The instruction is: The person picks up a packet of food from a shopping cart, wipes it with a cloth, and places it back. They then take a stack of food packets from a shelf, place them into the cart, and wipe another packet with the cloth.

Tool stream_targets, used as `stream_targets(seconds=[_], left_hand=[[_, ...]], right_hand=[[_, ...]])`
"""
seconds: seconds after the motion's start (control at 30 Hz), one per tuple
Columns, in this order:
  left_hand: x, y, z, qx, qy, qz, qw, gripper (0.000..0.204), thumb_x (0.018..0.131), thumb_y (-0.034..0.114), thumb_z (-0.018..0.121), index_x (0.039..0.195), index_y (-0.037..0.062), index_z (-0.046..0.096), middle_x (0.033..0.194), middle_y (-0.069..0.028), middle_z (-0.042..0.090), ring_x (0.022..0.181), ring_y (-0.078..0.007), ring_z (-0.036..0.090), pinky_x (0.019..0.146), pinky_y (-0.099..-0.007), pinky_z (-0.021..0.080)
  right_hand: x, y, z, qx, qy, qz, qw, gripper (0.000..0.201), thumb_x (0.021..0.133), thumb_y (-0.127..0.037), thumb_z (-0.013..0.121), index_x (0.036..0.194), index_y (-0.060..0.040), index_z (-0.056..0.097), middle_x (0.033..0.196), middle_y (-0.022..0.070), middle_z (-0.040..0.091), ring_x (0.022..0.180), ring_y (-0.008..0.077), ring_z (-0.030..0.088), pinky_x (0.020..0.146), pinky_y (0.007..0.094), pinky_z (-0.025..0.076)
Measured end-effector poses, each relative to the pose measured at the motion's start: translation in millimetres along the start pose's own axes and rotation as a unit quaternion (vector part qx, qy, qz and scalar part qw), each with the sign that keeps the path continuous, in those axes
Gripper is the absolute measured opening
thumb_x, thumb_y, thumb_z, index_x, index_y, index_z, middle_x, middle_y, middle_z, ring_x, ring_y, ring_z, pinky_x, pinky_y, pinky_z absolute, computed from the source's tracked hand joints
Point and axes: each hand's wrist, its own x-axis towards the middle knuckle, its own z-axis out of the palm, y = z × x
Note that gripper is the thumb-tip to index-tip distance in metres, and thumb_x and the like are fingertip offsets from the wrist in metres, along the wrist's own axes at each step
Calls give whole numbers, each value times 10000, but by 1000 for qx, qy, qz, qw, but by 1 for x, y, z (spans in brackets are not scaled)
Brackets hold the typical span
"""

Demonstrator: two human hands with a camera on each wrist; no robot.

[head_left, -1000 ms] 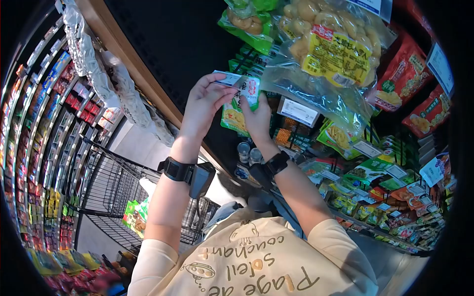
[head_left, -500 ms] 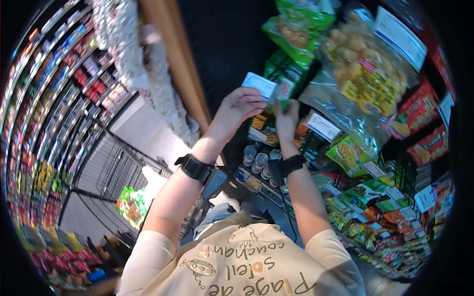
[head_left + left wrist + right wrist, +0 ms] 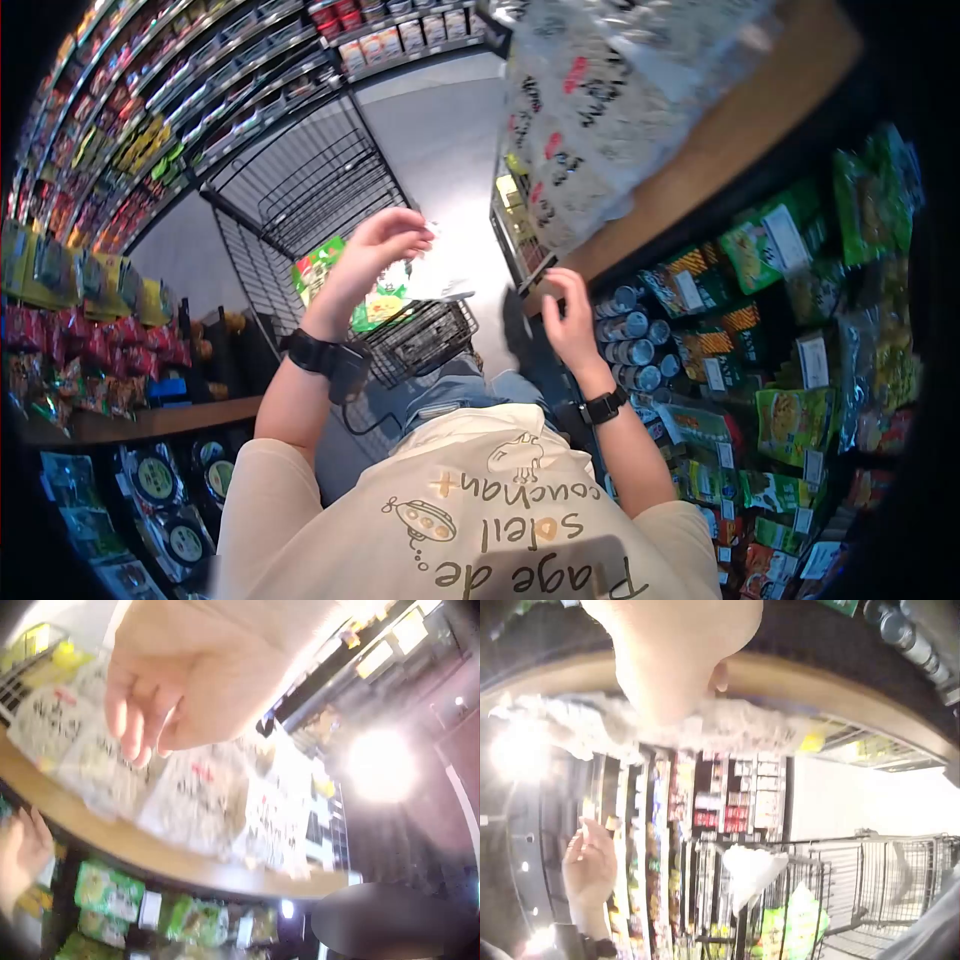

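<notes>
Basically, left hand [image 3: 375, 252], fingers loosely bent, partly blocks green packets [image 3: 378, 313] in wire shopping cart [image 3: 430, 335]; right hand [image 3: 570, 322], relaxed, near metal cans [image 3: 632, 326], white printed bags [image 3: 590, 110] on worktop [image 3: 720, 160] beyond.

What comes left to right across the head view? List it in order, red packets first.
Red packets, left hand, right hand, cans or jars, uppermost green bag near the right edge.
</notes>
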Motion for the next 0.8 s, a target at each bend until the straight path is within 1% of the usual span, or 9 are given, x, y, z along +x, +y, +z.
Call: stream_targets(seconds=[0.07,0.2,0.3,0.37,0.43,0.47,0.57,0.73,0.8], left_hand=[[-11,-26,-61,13,77,-23,997,158,834,61,519,982,4,516,936,-86,582,831,-114,563,747,-232,465],[-24,-103,-149,106,134,-219,961,217,812,82,560,1002,-5,499,906,-63,558,803,-109,549,622,-206,450],[-20,-159,-174,129,124,-304,936,241,804,87,571,1006,-14,486,897,-50,549,789,-106,540,578,-211,438],[-10,-198,-189,4,147,-358,922,334,772,83,591,1051,-60,475,856,-74,521,745,-137,493,551,-276,431],[-2,-181,-176,63,122,-381,914,301,768,100,601,1005,-40,481,836,-50,498,768,-132,472,546,-279,417],[6,-187,-177,100,169,-388,900,206,763,104,610,915,2,515,764,-20,485,686,-123,466,557,-293,410],[22,-196,-186,100,118,-441,884,146,771,113,605,842,38,502,692,14,478,594,-132,480,561,-288,415],[36,-222,-184,108,118,-379,911,123,738,97,658,790,47,558,705,-24,558,613,-105,498,541,-261,415],[41,-229,-192,168,107,-305,931,125,750,95,646,813,37,556,717,-21,564,625,-99,502,550,-252,415]], right_hand=[[25,-25,33,-3,-86,-86,993,307,716,-27,570,1013,-20,493,1041,152,500,975,322,488,831,362,408],[54,-46,97,-44,-234,-162,958,470,706,-145,645,1112,-14,448,1183,158,435,1107,318,410,922,399,343],[54,-34,134,-109,-280,-191,934,466,723,-181,623,1120,-13,448,1234,163,409,1186,300,350,972,418,296],[46,-20,151,-154,-308,-192,919,436,739,-185,595,1114,-12,455,1250,166,403,1220,289,322,995,427,271],[40,-10,159,-312,-344,-244,851,502,699,-190,624,1138,-21,446,1254,155,405,1238,294,303,1019,428,238],[38,-9,161,-321,-324,-248,855,372,741,-131,526,1092,-18,477,1224,148,442,1238,276,310,1023,419,240],[42,-13,155,-243,-346,-208,882,275,761,-79,454,1016,12,505,1183,150,472,1256,256,290,1028,414,237],[44,-12,142,-165,-361,-195,897,284,753,-46,468,1030,-9,518,1112,146,519,1245,279,303,1032,409,236],[46,-12,138,-12,-344,-72,936,295,775,-28,470,1067,-8,511,1032,127,552,1126,239,444,959,348,330]])
